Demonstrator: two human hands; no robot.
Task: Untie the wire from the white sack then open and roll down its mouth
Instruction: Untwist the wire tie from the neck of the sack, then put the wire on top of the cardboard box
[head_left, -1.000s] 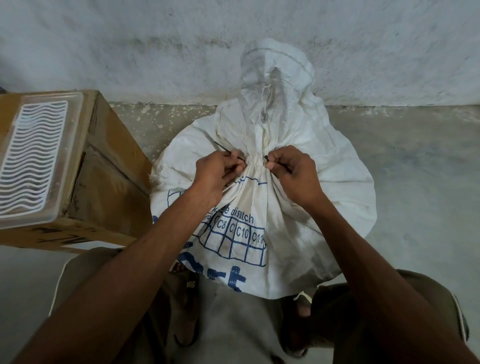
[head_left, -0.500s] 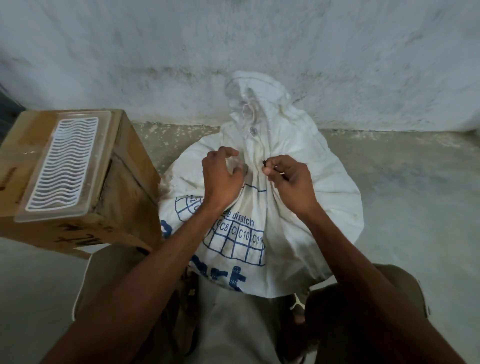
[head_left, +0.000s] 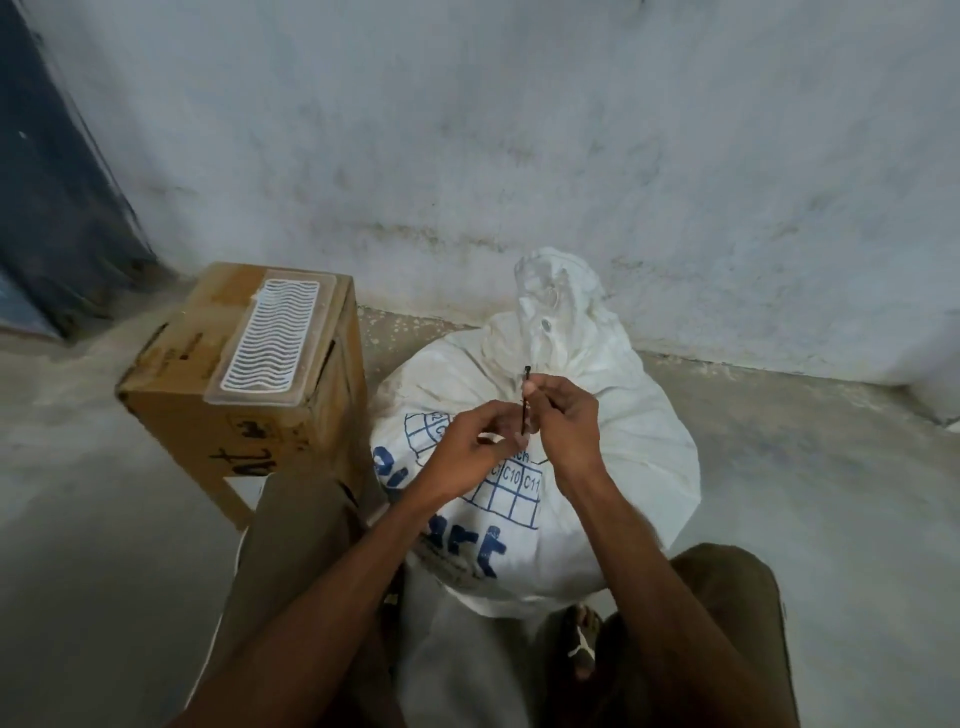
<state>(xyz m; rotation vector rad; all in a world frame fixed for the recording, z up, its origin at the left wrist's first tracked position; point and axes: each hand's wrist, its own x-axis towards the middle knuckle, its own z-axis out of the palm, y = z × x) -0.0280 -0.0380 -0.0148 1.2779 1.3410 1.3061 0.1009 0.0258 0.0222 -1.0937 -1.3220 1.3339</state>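
A full white sack (head_left: 628, 447) with blue print stands on the floor against the wall, its gathered neck (head_left: 553, 306) still bunched and upright. A short black wire (head_left: 524, 400) is held upright in front of the sack, clear of the neck. My right hand (head_left: 566, 421) pinches the wire near its top between thumb and fingers. My left hand (head_left: 480, 449) is just beside it, fingertips at the wire's lower end. Both hands hover above the sack's front without touching the neck.
A cardboard box (head_left: 208, 400) with a clear ribbed plastic lid (head_left: 270, 340) on top stands left of the sack. A pale wall (head_left: 519, 156) runs behind. A dark door edge (head_left: 52, 182) is at the far left. My knees and sandalled foot (head_left: 582, 644) are below.
The hands have lifted off the sack's neck and drawn toward me with the black wire, now free of the sack. The camera has tilted up and back.
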